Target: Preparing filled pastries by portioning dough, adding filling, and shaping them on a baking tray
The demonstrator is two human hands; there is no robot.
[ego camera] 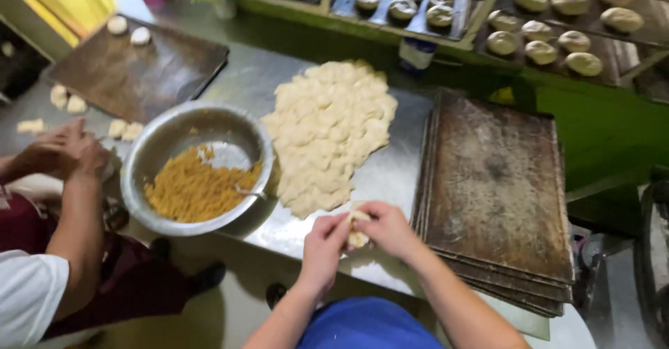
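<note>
A small dough piece (358, 228) is held between the left hand (325, 246) and the right hand (387, 228), just above the near edge of the worktop (394, 171). Both hands are closed around the piece, with the fingertips pinched into it from either side.

The worktop is a sheet-metal surface, dulled and dusted with flour. A large heap of cut dough pieces (326, 132) is spread over its middle, just beyond the hands. To the left of the heap, a round metal bowl (174, 136) is set; it is partly filled with a yellow-brown crumbly filling (191, 189), and a spoon (249, 193) is laid in it. To the right of the hands, a stack of dark, worn baking trays (498, 189) is placed, overhanging the near edge slightly. At the far left a single dark tray (136, 74) carries two shaped pieces, and loose pieces lie beside it.

A co-worker's hand (61, 150) is seen at the left edge. Behind the worktop, green-framed racks (557, 91) are loaded with trays of rounded buns (550, 28).
</note>
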